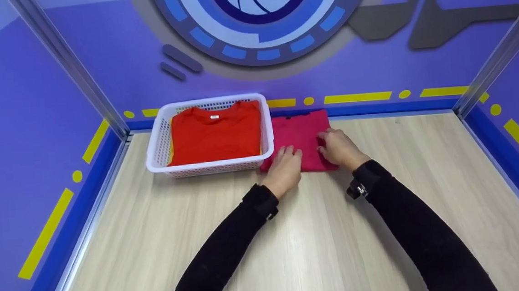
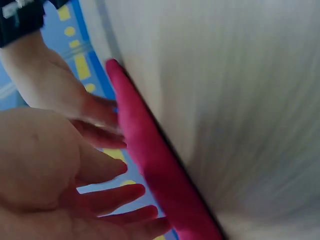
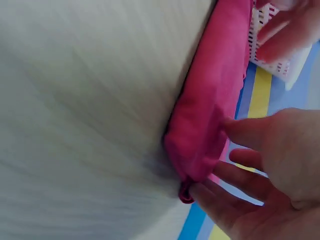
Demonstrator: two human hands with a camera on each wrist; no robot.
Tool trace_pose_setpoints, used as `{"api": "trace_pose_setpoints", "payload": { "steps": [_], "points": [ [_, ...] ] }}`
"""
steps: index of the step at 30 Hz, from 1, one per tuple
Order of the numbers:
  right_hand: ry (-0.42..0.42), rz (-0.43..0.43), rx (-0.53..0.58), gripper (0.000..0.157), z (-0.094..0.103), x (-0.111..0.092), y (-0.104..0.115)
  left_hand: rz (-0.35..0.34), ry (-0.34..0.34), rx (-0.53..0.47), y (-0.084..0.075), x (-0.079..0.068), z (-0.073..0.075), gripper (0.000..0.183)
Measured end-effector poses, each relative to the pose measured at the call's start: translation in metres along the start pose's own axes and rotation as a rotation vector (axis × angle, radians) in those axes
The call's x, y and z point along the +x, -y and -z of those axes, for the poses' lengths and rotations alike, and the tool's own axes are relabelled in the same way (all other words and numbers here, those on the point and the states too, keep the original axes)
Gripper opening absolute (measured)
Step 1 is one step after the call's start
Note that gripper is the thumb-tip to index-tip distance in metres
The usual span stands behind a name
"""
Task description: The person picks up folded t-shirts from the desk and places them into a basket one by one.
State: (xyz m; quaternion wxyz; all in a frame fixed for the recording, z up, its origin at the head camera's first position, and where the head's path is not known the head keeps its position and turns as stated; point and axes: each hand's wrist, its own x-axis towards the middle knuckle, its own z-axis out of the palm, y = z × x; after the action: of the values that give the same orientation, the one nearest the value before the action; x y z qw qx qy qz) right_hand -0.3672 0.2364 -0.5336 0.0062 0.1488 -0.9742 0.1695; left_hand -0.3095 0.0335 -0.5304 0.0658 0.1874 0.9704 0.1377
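A folded pink-red garment (image 1: 302, 138), likely a shirt, lies flat on the table just right of the basket. My left hand (image 1: 285, 171) is over its front left part with relaxed, spread fingers, and in the left wrist view those fingers (image 2: 117, 197) reach along the cloth. At the garment's right side is my right hand (image 1: 342, 149). Seen from the right wrist, its fingertips (image 3: 202, 195) touch the cloth near a small rolled corner, with the fingers loosely bent and apart.
A white plastic basket (image 1: 151, 160) stands at the back left, holding a folded red shirt (image 1: 215, 137) with some yellow cloth at its edge. The wood-grain table (image 1: 294, 252) is bounded by blue and purple panels (image 1: 373, 73) at the back and sides.
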Motion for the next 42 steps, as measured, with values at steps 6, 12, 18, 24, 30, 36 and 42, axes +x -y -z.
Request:
{"api": "trace_pose_setpoints", "payload": {
  "steps": [6,12,18,24,30,36,42],
  "points": [
    [0.005,0.026,-0.04,0.031,-0.006,-0.001,0.002,0.009,-0.045,0.159,0.004,0.002,-0.001,0.034],
    [0.02,-0.018,-0.032,0.036,-0.002,-0.007,0.002,-0.082,-0.1,0.296,0.001,-0.002,-0.006,0.026],
    [0.045,-0.046,-0.039,0.037,0.001,-0.022,0.005,-0.14,-0.107,0.323,-0.001,-0.01,-0.002,0.023],
    [0.028,-0.052,-0.037,0.036,0.001,-0.038,0.007,-0.187,-0.067,0.285,0.0,-0.018,0.001,0.027],
    [0.035,-0.053,-0.042,0.038,0.0,-0.049,0.005,-0.208,-0.046,0.265,-0.002,-0.027,-0.005,0.03],
    [0.036,-0.054,-0.04,0.039,-0.001,-0.058,0.003,-0.238,-0.075,0.28,-0.003,-0.034,-0.009,0.028],
    [0.02,-0.041,-0.043,0.038,-0.002,-0.066,0.003,-0.233,-0.064,0.268,-0.004,-0.043,-0.011,0.03]
  ]
}}
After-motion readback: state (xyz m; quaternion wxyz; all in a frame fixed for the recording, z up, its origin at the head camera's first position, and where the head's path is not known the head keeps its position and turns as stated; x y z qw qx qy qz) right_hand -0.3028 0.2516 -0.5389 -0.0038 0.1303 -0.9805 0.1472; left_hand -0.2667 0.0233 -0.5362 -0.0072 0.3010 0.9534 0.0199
